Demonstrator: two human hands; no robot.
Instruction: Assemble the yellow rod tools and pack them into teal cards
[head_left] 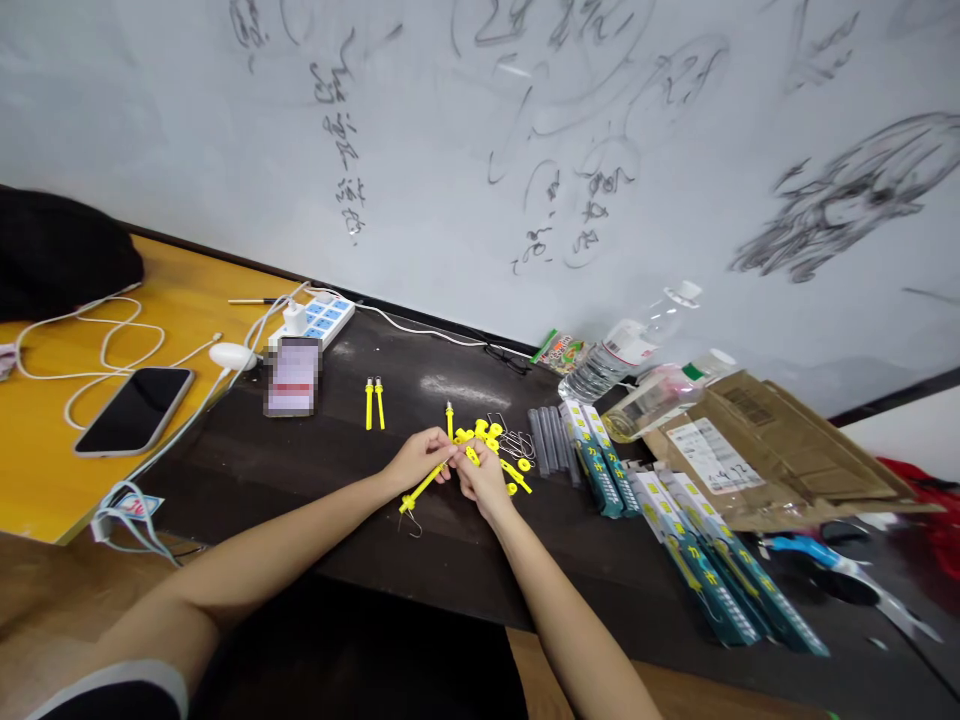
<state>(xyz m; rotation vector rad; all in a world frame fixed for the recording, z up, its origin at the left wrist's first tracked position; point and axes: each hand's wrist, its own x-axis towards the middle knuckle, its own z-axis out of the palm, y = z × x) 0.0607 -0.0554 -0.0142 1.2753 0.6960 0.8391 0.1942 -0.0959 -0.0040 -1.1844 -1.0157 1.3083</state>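
My left hand (420, 458) is closed on a slim yellow plastic rod (426, 487) that slants down to the left. A thin wire hook (410, 524) hangs at its lower end. Pressed close beside it, my right hand (481, 476) pinches a small yellow plastic piece (472, 455) at the rod's upper end. Just behind the fingers lies a pile of loose yellow parts (491, 431), with bent metal wire hooks (517, 444) next to it. Another yellow stick with a metal tip (449, 418) points away from me. Two similar yellow sticks (369, 405) lie side by side farther left.
Clear grey tubes (551, 440) and several green boxes (720, 560) lie to the right, with scissors (847, 575), a cardboard parcel (780, 450) and a water bottle (622, 350). On the left are two phones (135, 410), a power strip (324, 322) and white cables. A whiteboard stands behind.
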